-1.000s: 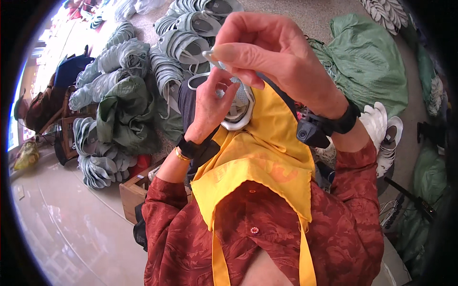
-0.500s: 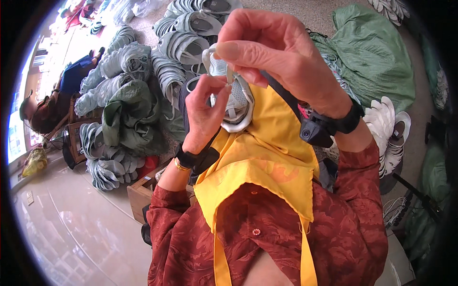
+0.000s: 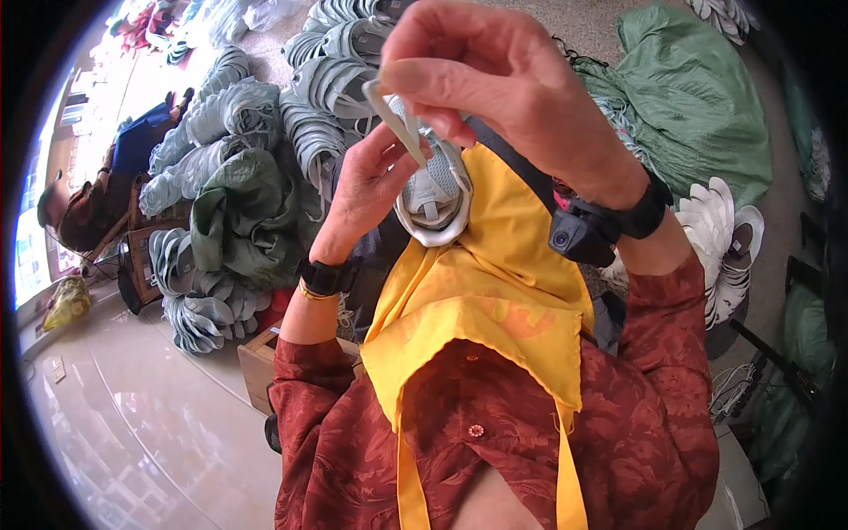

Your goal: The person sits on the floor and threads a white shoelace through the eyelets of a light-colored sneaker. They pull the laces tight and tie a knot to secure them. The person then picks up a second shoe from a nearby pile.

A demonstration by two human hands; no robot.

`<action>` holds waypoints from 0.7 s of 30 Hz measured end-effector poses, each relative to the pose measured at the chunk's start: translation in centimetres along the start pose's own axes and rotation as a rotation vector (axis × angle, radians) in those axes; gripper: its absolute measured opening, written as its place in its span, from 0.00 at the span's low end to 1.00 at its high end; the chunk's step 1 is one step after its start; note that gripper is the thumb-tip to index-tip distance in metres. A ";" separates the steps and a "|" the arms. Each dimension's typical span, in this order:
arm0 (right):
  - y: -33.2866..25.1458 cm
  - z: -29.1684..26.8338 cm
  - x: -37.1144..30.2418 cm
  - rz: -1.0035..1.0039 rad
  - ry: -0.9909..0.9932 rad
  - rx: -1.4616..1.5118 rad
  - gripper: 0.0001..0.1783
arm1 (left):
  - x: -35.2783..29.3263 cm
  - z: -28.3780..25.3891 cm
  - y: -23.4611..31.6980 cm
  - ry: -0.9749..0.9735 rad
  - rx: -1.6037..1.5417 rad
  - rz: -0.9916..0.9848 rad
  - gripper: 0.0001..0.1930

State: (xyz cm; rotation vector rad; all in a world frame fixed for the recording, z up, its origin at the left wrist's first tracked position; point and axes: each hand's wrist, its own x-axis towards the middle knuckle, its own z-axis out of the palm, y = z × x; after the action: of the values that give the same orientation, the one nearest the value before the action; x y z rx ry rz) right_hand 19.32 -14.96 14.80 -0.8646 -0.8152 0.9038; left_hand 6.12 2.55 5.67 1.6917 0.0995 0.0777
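Note:
A pale grey-white mesh sneaker [image 3: 433, 190] rests toe toward me on the far end of my yellow apron [image 3: 521, 238]. A flat white shoelace [image 3: 395, 121] stretches upward from it. My right hand [image 3: 481, 84], raised above the shoe, pinches the lace's upper part between thumb and forefinger. Lower and to the left, my left hand [image 3: 362, 181] has its thumb and fingertips closed on the lace beside the shoe's lacing. The shoe's far end is partly hidden behind my hands.
Stacked grey-blue shoe uppers [image 3: 331, 84] stand beyond my left hand, with a dark green cloth bundle [image 3: 243, 212] nearer. At right lie a large green sack [image 3: 693, 106] and white shoe pieces [image 3: 707, 230]. A wooden box [image 3: 256, 358] sits by my left elbow; another person [image 3: 93, 199] is far left.
My right hand has moved up and slightly left, drawing out a longer stretch of shoelace. My left hand has shifted a little left and turned.

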 end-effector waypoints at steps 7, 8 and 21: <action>-0.1 -3.1 -5.5 0.091 0.368 -0.074 0.09 | -1.9 -2.0 -0.7 0.186 -0.187 -0.157 0.12; 0.3 -4.8 -6.9 0.172 0.400 -0.137 0.09 | -2.5 -2.1 -1.0 0.243 -0.237 -0.134 0.14; -0.2 -22.7 -32.4 0.343 1.258 -0.488 0.11 | -16.8 -21.3 -2.0 0.593 0.271 -0.643 0.17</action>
State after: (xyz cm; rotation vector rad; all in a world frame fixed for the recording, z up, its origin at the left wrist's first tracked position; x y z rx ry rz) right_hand 26.52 -50.24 -1.65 -1.7526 0.2534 0.2758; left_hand -12.96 21.91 6.43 1.7799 1.1286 0.0819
